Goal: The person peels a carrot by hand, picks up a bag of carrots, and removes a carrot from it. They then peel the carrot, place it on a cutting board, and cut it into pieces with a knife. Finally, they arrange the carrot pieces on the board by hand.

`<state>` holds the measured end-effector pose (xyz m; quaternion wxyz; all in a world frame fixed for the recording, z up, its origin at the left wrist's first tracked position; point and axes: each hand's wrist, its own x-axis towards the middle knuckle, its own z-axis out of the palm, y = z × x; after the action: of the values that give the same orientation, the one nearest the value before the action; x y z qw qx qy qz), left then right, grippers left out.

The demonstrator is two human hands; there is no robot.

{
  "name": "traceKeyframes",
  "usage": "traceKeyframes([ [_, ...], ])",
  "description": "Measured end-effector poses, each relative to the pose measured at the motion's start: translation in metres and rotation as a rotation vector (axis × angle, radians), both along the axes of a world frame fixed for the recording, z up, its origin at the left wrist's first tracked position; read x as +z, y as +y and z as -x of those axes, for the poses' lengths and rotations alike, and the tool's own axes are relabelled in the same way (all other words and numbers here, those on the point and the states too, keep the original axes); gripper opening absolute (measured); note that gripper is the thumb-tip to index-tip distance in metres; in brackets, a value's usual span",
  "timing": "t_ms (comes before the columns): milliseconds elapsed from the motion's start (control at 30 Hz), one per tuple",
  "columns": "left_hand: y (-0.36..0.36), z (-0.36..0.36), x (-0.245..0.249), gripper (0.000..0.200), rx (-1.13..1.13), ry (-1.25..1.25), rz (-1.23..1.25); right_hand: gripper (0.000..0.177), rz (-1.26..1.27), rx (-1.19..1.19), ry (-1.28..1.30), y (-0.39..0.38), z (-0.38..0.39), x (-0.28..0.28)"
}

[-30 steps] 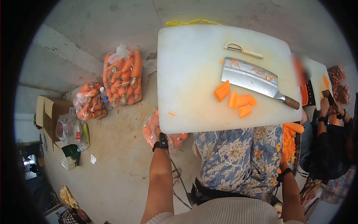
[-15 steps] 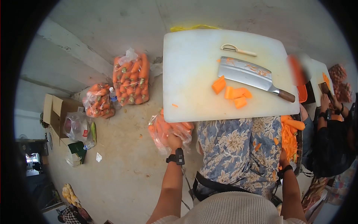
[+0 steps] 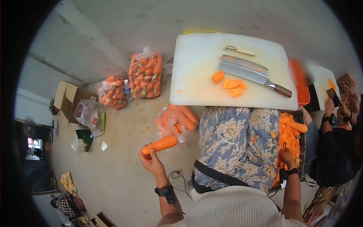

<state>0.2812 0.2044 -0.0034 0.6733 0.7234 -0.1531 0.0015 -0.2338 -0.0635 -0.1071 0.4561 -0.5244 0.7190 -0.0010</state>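
My left hand (image 3: 152, 160) is closed around the thick end of a carrot (image 3: 162, 144), raised beside an open clear bag of carrots (image 3: 177, 122). Over at the right, my right hand (image 3: 288, 157) is closed at the side of my lap, above a container heaped with orange carrot peelings (image 3: 288, 134). A thin stick-like piece shows at its fingers; its kind is too small to make out. A whole carrot (image 3: 297, 126) lies on the peelings. On the white cutting board (image 3: 196, 79) rest a cleaver (image 3: 244, 70), a peeler (image 3: 239, 50) and several carrot chunks (image 3: 232, 84).
Two full bags of carrots (image 3: 146, 75) stand by the wall with a plastic bottle (image 3: 127, 86). A cardboard box (image 3: 70, 96) is farther left. At the right, a co-worker's hands (image 3: 331, 108) hold a knife at another board (image 3: 324, 75).
My left hand has come out of the bag, moving left with a carrot in it. My right hand has risen into fuller view over the peelings. The whole view has shifted slightly.
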Motion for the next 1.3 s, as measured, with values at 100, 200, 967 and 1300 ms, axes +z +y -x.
traceKeyframes([
  [100,-0.015,0.001,0.062,0.033,-0.089,0.004,0.245,0.027,0.304,-0.024,-0.045,0.0,0.018,-0.01],
  [200,-0.049,0.012,0.09,0.034,-0.378,0.201,0.491,0.026,0.445,-0.096,-0.079,0.011,0.005,0.02],
  [967,-0.226,0.314,0.01,0.056,-1.748,2.14,-0.113,0.029,0.357,-0.515,-0.692,0.097,-0.052,0.169],
  [1300,-0.232,0.329,-0.021,0.044,-1.464,2.115,-0.048,0.025,0.798,-0.517,-0.503,0.052,-0.087,0.176],
])
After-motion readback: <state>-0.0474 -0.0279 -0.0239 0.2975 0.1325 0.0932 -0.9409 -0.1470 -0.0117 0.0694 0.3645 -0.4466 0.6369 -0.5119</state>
